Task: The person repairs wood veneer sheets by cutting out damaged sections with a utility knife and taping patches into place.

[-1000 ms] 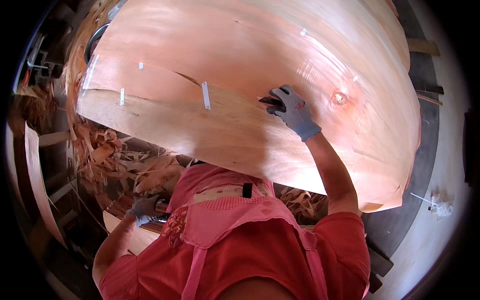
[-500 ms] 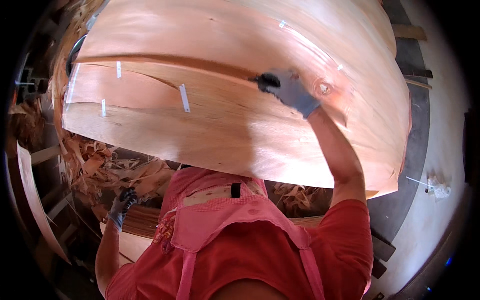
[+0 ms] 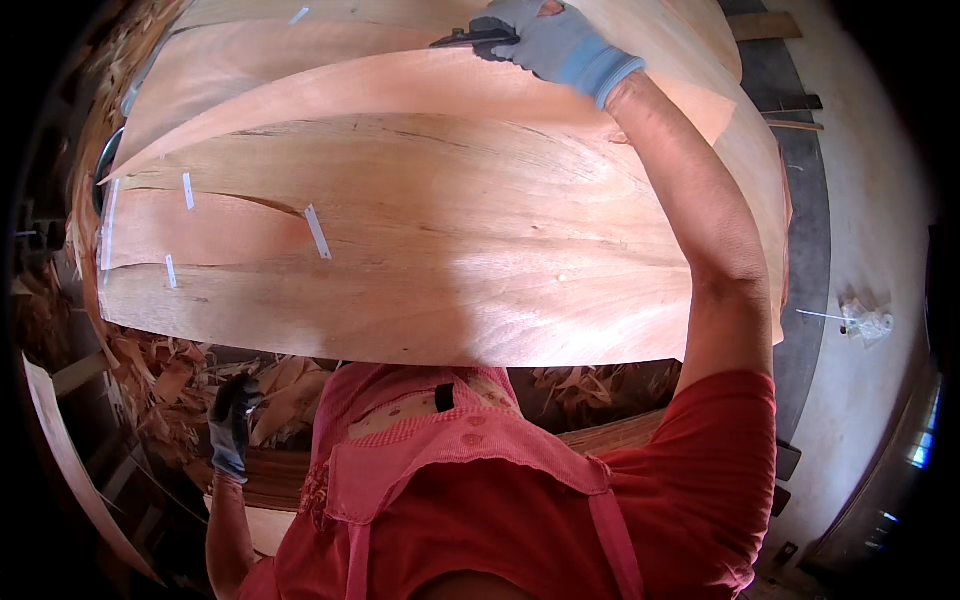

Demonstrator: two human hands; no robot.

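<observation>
A large pale-orange wood veneer sheet (image 3: 400, 300) spreads out in front of me. Across its far part lies a loose crescent-shaped strip of veneer (image 3: 330, 95), tapering to a point at the left. My right hand (image 3: 560, 45), in a grey glove with a blue cuff, is at the strip's far edge, closed around a small black pointed tool (image 3: 468, 38). Whether its fingers also pinch the strip is hidden. My left hand (image 3: 232, 425), in a grey glove with black fingers, hangs at lower left beside wood scraps, its fingers loosely apart and apparently holding nothing.
Short white tape pieces (image 3: 317, 231) stick to the sheet's left part. Torn veneer scraps (image 3: 165, 385) pile up under its near left edge. A long curved wood strip (image 3: 80, 460) stands at far left. On the right, a crumpled clear plastic bag (image 3: 868, 322) lies on the pale floor.
My right hand has moved away from me, to the far part of the sheet. The crescent strip has come loose from the sheet and moved with it. My left hand stays low at the left.
</observation>
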